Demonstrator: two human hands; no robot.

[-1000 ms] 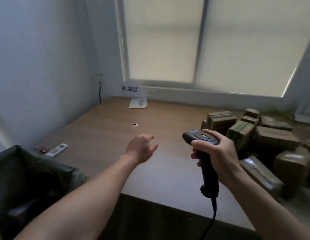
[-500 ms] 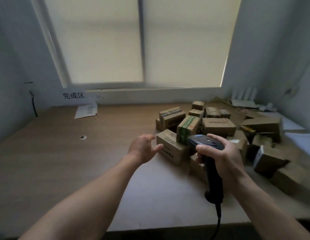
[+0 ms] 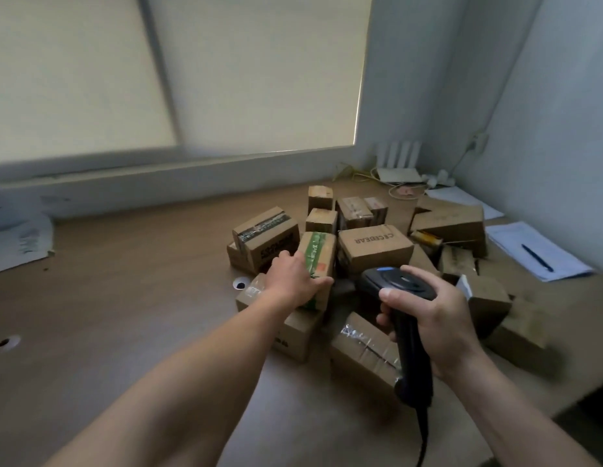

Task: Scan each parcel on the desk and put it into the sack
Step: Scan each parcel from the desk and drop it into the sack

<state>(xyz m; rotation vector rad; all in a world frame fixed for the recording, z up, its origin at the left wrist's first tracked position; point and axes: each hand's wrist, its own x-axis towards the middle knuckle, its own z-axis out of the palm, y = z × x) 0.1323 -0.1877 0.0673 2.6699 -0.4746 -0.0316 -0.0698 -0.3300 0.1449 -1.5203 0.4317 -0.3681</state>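
Several brown cardboard parcels lie in a heap on the right half of the wooden desk [image 3: 124,315]. My left hand [image 3: 293,279] wraps around a small parcel with green tape [image 3: 318,254] standing at the front of the heap, thumb on its near side and fingers over its left side. My right hand [image 3: 428,318] grips a black barcode scanner [image 3: 399,284] upright just right of that parcel, its cable hanging down off the desk's front edge. A box printed CECBEAR [image 3: 375,246] sits behind the scanner. The sack is out of view.
A white router [image 3: 399,163] with cables sits in the back right corner. Papers with a blue pen [image 3: 537,257] lie at the right wall. Loose paper [image 3: 20,242] lies at the far left. Two cable holes [image 3: 240,284] pierce the desk top.
The view has swung right from the sack side to the parcel heap. My left hand went from open in the air to closing on the green-taped parcel. The scanner stays in my right hand.
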